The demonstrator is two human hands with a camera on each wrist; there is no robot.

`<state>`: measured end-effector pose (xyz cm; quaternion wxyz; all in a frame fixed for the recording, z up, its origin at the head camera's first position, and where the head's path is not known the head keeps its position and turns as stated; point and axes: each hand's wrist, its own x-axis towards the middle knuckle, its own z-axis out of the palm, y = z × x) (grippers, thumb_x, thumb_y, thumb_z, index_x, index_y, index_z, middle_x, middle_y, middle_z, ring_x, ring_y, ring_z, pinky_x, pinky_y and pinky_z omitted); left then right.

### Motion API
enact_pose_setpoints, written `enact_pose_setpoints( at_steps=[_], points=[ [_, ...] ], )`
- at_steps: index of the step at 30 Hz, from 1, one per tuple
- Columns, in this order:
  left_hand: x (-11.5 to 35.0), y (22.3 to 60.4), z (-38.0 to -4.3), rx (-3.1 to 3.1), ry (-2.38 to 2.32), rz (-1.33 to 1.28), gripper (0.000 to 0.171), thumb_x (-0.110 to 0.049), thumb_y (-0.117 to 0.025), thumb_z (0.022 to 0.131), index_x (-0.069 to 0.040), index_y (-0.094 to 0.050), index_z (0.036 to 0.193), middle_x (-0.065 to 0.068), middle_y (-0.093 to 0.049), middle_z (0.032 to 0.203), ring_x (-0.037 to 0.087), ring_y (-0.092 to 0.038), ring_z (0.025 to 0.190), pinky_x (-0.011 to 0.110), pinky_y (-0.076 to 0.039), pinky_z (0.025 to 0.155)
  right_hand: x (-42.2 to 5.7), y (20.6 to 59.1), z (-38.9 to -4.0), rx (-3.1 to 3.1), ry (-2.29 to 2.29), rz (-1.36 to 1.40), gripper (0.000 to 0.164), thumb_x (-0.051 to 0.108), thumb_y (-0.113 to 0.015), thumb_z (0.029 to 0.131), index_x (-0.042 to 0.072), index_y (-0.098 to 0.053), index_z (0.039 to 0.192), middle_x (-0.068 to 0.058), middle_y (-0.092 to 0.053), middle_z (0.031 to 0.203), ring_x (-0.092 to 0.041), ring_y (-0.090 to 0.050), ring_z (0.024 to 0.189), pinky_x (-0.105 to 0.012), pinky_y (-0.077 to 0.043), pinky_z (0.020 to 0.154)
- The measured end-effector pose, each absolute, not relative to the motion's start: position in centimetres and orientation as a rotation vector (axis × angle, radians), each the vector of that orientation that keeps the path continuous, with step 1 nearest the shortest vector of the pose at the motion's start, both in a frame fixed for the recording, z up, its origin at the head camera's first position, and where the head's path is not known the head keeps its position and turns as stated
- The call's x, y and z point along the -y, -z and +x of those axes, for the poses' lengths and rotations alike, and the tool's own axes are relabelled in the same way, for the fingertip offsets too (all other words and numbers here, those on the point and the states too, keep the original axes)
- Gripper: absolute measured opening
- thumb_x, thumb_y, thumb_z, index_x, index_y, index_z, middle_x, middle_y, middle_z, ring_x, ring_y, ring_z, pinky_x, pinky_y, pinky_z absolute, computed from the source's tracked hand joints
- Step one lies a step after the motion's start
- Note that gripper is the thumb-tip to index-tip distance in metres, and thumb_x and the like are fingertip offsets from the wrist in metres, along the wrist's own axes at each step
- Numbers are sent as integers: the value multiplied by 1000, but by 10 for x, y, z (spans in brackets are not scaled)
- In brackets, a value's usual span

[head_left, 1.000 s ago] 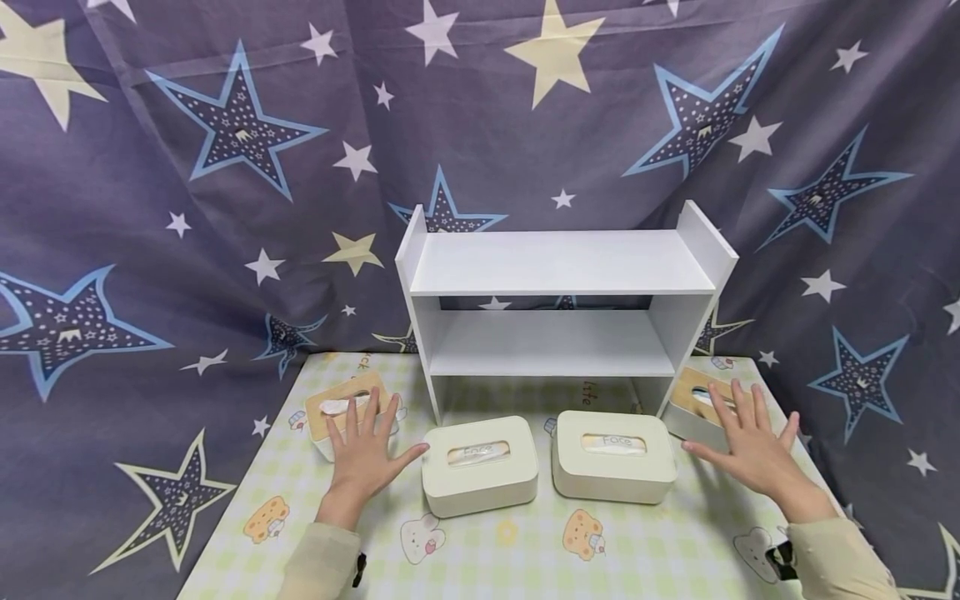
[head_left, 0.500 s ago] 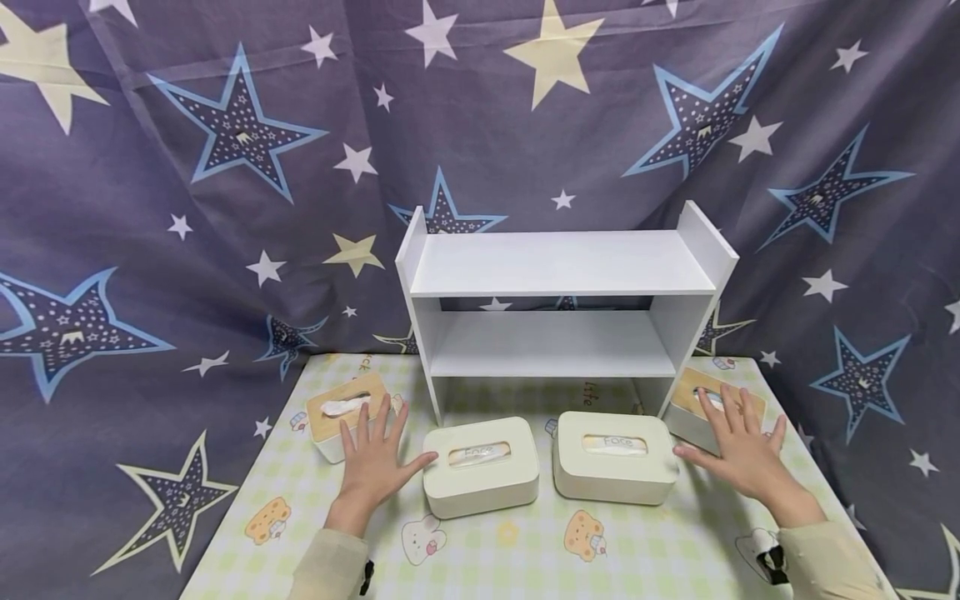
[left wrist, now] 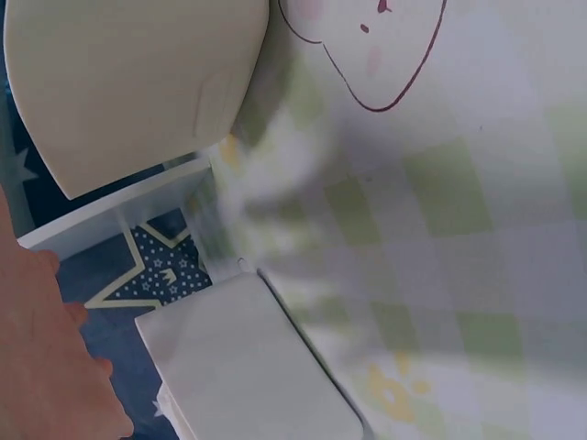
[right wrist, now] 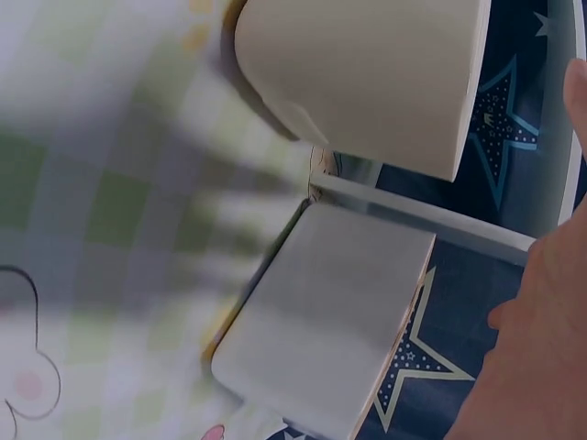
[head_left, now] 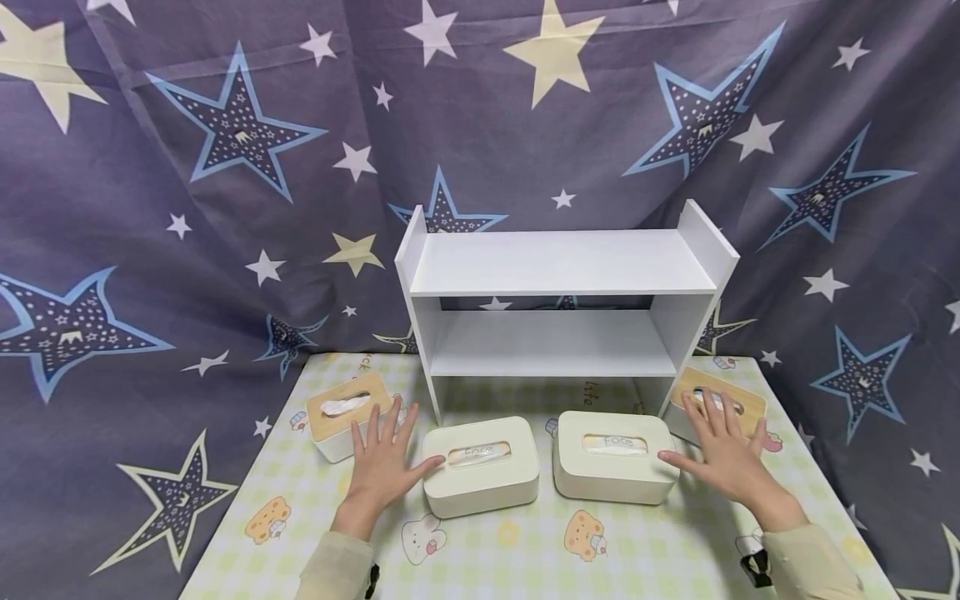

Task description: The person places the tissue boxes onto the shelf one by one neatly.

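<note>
Two cream tissue boxes, the left one (head_left: 482, 492) and the right one (head_left: 615, 488), lie side by side before a white shelf. My left hand (head_left: 381, 471) spreads its fingers between the left cream box and a wood-lidded tissue box (head_left: 330, 421); its thumb overlaps the cream box's left edge. With fingers likewise spread, my right hand (head_left: 731, 468) overlaps a second wood-lidded tissue box (head_left: 750, 404), its thumb at the right cream box's corner. Neither hand holds anything. The left wrist view shows part of the left hand (left wrist: 50, 367) beside the left wood-lidded box (left wrist: 243, 357).
The white two-tier shelf (head_left: 562, 262) stands at the back of the table (head_left: 510, 567), which has a green checked cloth with cartoon animals. Behind and at both sides hangs a dark star-patterned curtain (head_left: 480, 125).
My left hand has shifted to the right and a little nearer, toward the left cream box. My right hand has shifted left, toward the right cream box. The boxes have stayed in place.
</note>
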<state>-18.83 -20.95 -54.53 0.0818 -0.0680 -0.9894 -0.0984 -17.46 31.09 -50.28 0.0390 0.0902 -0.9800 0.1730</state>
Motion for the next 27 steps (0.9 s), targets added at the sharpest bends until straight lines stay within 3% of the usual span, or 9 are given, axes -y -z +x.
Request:
enact_pose_setpoints(
  at_steps=[8,15,21,27],
  points=[
    [205,549,-187,2912,319,-287,100,-75,-58,82,-20,-24,160,11,-18,168,44,-16,152,71,-8,122,-298,506,-175,2973,-588,329,102,60,-66,86,17,-14,162,-21,-2,168,-47,6,153,-87,11,106],
    [203,551,-186,2857,336,-354,101,-73,-58,83,-16,-26,159,12,-21,167,43,-19,152,66,-15,124,-285,510,-177,2950,-649,372,106,60,-70,83,18,-12,162,-24,-5,167,-42,10,155,-81,16,111],
    [200,551,-184,2854,319,-391,102,-73,-59,83,-15,-25,159,12,-21,167,40,-19,153,61,-19,126,-275,513,-178,2923,-636,416,107,61,-73,79,9,-24,159,-25,-7,166,-44,1,154,-81,2,114],
    [197,551,-183,2838,346,-435,98,-70,-61,83,-15,-29,158,12,-22,166,38,-23,152,53,-19,128,-263,516,-179,2832,-581,528,109,61,-78,72,6,-33,155,-29,-23,161,-52,-19,147,-79,-17,113]
  ],
)
